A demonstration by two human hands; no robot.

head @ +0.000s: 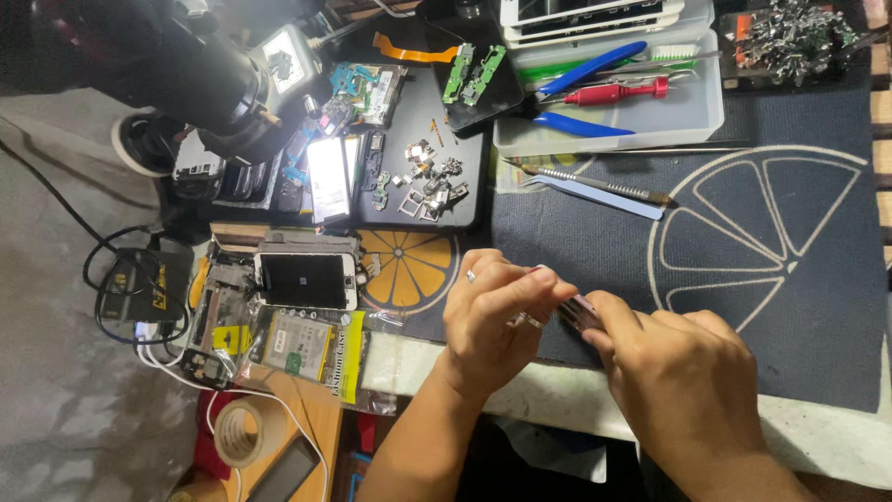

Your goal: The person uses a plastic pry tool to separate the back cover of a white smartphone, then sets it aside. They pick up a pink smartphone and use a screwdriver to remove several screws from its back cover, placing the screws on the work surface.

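My left hand (497,316) and my right hand (674,372) meet near the table's front edge, both gripping a small flat phone part (578,311) between the fingertips. Most of that part is hidden by the fingers; only a thin pinkish metallic edge shows. A ring sits on a left finger. Both hands hover over a dark mat (790,307) printed with citrus slice outlines.
A clear plastic tray (688,116) holds blue-handled pliers (590,65), a red tool and phone screens. Tweezers (595,181) lie on the mat. A dark pad with small metal parts and circuit boards (432,177), a white-framed phone screen (305,279), a microscope (200,79), packaged cases and tape sit left.
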